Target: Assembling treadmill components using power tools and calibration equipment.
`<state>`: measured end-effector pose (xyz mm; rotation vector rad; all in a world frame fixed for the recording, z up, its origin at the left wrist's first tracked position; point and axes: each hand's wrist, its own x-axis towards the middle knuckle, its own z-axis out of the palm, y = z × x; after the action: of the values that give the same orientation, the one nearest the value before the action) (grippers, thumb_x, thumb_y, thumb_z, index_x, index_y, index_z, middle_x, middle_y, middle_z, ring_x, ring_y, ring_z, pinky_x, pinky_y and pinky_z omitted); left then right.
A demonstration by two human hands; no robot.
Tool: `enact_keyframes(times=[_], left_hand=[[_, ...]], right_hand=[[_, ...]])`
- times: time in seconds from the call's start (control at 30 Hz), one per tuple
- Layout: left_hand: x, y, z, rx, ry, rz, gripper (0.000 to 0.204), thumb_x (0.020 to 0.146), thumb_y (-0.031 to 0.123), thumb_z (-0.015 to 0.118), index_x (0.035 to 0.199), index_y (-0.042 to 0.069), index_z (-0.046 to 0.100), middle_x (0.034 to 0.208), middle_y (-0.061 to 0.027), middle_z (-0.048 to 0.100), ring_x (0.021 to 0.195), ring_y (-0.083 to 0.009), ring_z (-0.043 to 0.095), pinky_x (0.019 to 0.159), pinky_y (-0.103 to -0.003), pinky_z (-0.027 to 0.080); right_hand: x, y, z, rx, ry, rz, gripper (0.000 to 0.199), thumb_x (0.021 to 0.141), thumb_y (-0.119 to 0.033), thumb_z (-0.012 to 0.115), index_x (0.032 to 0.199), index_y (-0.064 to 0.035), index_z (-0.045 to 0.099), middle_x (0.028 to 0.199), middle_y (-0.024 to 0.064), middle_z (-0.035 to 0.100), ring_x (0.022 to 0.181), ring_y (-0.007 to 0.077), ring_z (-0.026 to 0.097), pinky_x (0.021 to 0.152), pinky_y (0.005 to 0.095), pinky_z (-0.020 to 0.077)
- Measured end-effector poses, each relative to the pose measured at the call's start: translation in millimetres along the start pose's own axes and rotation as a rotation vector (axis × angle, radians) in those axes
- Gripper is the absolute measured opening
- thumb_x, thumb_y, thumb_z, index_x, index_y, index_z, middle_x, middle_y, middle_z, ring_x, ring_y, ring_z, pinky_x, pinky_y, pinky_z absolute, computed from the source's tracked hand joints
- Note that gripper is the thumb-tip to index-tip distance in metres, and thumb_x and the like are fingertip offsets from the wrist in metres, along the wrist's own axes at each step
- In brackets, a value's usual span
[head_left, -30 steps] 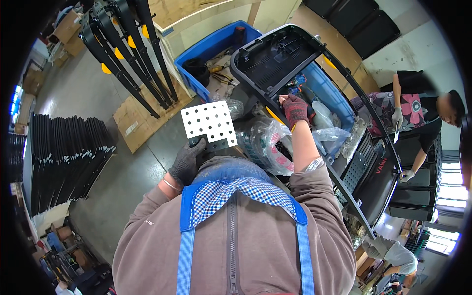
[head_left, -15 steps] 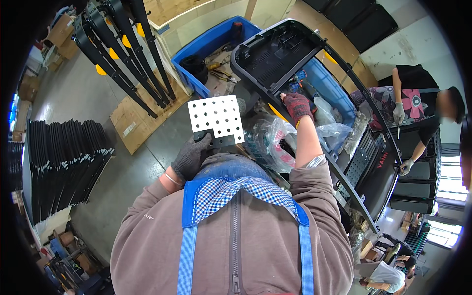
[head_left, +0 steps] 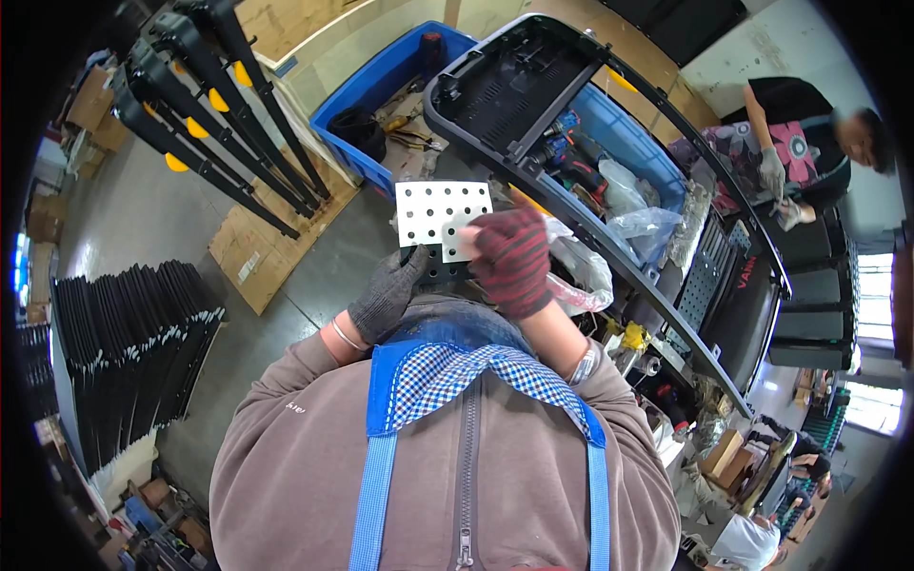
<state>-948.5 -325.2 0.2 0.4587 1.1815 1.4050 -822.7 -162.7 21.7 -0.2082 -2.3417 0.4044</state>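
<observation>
The left hand [head_left: 388,300], grey-gloved, pinches the lower left of the white dotted sheet [head_left: 442,203], thumb on top, in front of the body. The right hand [head_left: 514,262] has left the black frame [head_left: 505,105] for the sheet's right side, so work now seems centred there; blur hides whether it grips. Farther off, a co-worker's gloved hand [head_left: 772,171] has neared its partner

Open floor [head_left: 271,333] to our left, tight right
We could swing our left hand [head_left: 386,295] out toward the stacked black panels [head_left: 138,352]; a slanting black frame [head_left: 624,269] hems in our right hand [head_left: 514,259], a blue bin [head_left: 362,167] stands ahead.
</observation>
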Motion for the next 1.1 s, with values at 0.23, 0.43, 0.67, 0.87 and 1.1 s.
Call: enact_keyframes(times=[0.23, 0.43, 0.67, 0.87, 1.1], left_hand=[[13, -5, 29, 0.210, -0.153, 0.051, 0.046, 0.099, 0.040, 0.037, 0.123, 0.002, 0.048, 0.111, -0.0092, 0.059, 0.096, -0.0152, 0.057, 0.083, -0.029, 0.048], [19, -14, 73, -0.124, -0.196, -0.118, 0.044, 0.099, 0.036, 0.040, 0.121, 0.001, 0.051, 0.109, -0.0097, 0.061, 0.095, -0.0163, 0.059, 0.082, -0.029, 0.048], [30, -24, 121, 0.444, -0.358, 0.369, 0.041, 0.091, 0.020, 0.058, 0.124, -0.001, 0.045, 0.114, -0.0114, 0.058, 0.103, -0.0209, 0.058, 0.084, -0.034, 0.050], [33, -43, 144, -0.009, -0.243, -0.146, 0.042, 0.090, 0.019, 0.059, 0.123, -0.003, 0.047, 0.114, -0.0119, 0.059, 0.100, -0.0204, 0.059, 0.083, -0.034, 0.051], [28, -59, 158, 0.067, -0.255, -0.055, 0.038, 0.090, 0.017, 0.058, 0.122, -0.003, 0.050, 0.114, -0.0118, 0.059, 0.098, -0.0184, 0.059, 0.083, -0.032, 0.050]], right_hand=[[-33, -4, -13, -0.014, 0.025, 0.050, 0.028, 0.059, -0.022, 0.077, 0.082, -0.0154, 0.063, 0.081, 0.0018, 0.061, 0.082, 0.0241, 0.059, 0.098, 0.0519, 0.0389], [-54, 8, -59, 0.041, -0.029, 0.002, 0.024, 0.063, -0.014, 0.074, 0.081, -0.0144, 0.057, 0.077, 0.0005, 0.059, 0.079, 0.0242, 0.059, 0.097, 0.0526, 0.0400], [-98, 47, -128, 0.088, 0.267, 0.419, 0.018, 0.076, -0.002, 0.064, 0.091, -0.0089, 0.058, 0.079, 0.0004, 0.059, 0.069, 0.0146, 0.057, 0.075, 0.0308, 0.0482], [-151, 133, -184, 0.271, 0.290, 1.010, 0.014, 0.080, -0.011, 0.067, 0.092, -0.0045, 0.067, 0.077, 0.0044, 0.064, 0.069, 0.0102, 0.057, 0.066, 0.0252, 0.0459], [-161, 160, -189, 0.192, -0.039, 1.155, 0.014, 0.080, -0.016, 0.066, 0.092, -0.0091, 0.070, 0.072, 0.0040, 0.066, 0.067, 0.0115, 0.059, 0.066, 0.0267, 0.0457]])
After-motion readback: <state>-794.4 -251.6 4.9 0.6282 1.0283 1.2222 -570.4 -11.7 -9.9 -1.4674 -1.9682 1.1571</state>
